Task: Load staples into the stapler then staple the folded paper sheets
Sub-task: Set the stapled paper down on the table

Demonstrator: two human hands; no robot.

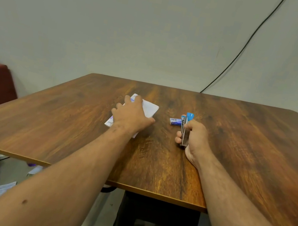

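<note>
**A:** What have you got in each hand?

**B:** My right hand (pixel 192 138) holds the stapler (pixel 186 128), fingers (pixel 178 137) curled round its metal body, blue cap pointing away from me. It's lifted just above the worktop (pixel 237 147), I think so I can bring it across to the sheets.

**A:** And the left?

**B:** My left hand (pixel 131 115) lies flat on the folded paper (pixel 149 109), fingers straight and spread a little, pressing down. I judge that keeps the folds from springing open and stops the stack sliding on the smooth wood.

**A:** Where's the paper exactly?

**B:** Towards the middle of the worktop, left of the stapler and well apart from it. One white corner sticks out past my knuckles; another shows by my wrist.

**A:** Are the staples loaded?

**B:** I can't tell. The stapler looks closed in my grip, and the small blue staple box (pixel 175 121) lies on the wood just beyond my right fingers. Whether it's open I can't make out.

**A:** So what's next?

**B:** Probably lifting an edge of the paper so the stapler's mouth can slip over it
</note>
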